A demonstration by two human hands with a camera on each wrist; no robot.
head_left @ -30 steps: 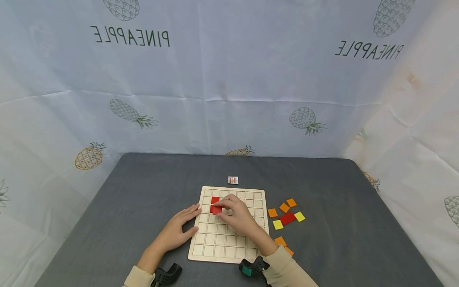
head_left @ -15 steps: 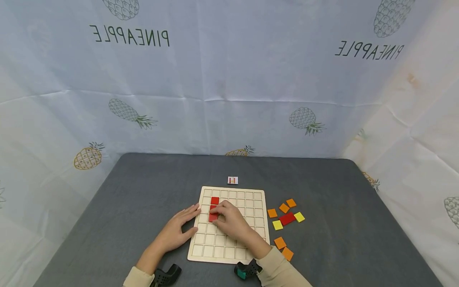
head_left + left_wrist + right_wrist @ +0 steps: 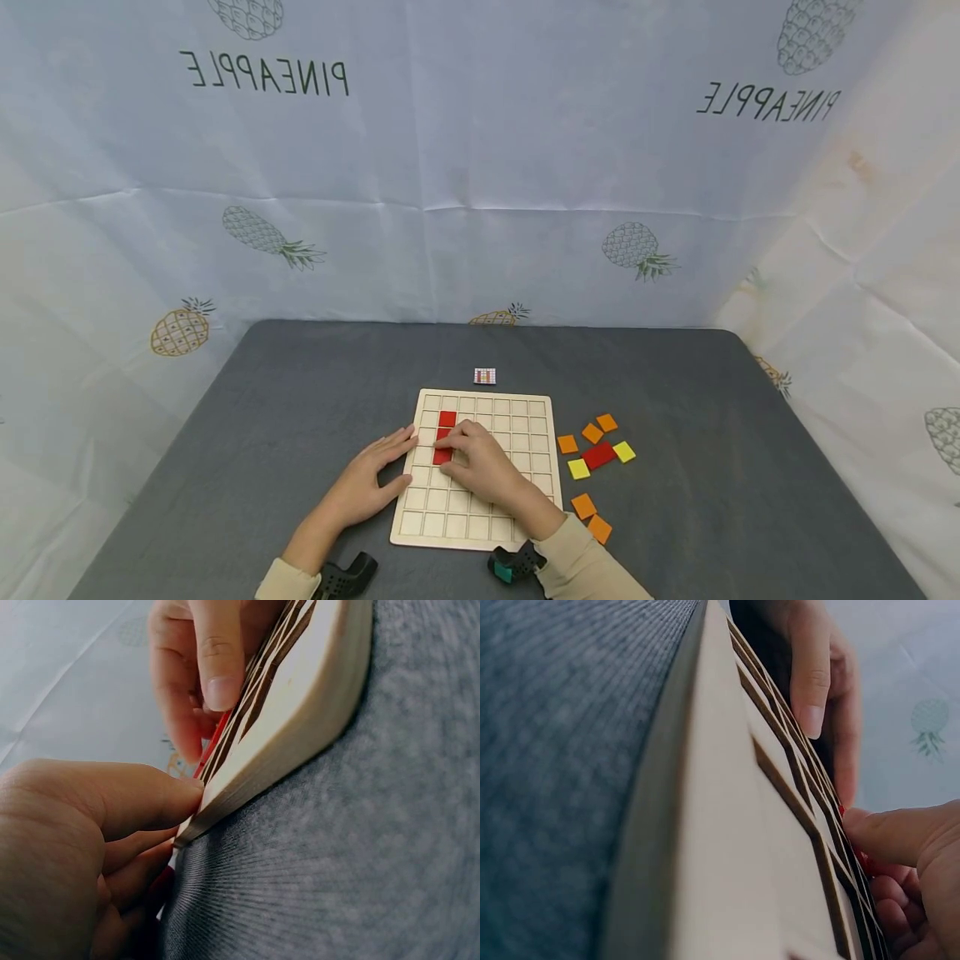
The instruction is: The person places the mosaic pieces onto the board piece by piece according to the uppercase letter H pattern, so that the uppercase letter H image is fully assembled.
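Observation:
A pale wooden grid board point(image 3: 525, 423) lies on the dark table. In its second column from the left, red square tiles form a vertical row, the top tile point(image 3: 447, 418) fully visible. My right hand point(image 3: 483, 468) pinches the lowest red tile point(image 3: 441, 457) between thumb and fingers, down at the grid. Its fingers partly cover the tile above. My left hand point(image 3: 366, 475) rests along the board's left edge, fingers extended and thumb apart. In the left wrist view, the left thumb point(image 3: 161, 796) touches the board's side point(image 3: 259, 776). Red shows under the thumb in the right wrist view.
Right of the board lie loose orange tiles point(image 3: 567, 444), yellow tiles point(image 3: 578, 469) and a red piece point(image 3: 598, 455). Nearer me are more orange tiles point(image 3: 582, 505), close to the right forearm. A small patterned card point(image 3: 484, 377) sits behind the board. A pineapple-print cloth point(image 3: 465, 167) hangs behind the table.
My right hand has brought the red tile toward me, from beside the second tile to the cell below it, then stayed there. The left hand keeps its place at the board's edge.

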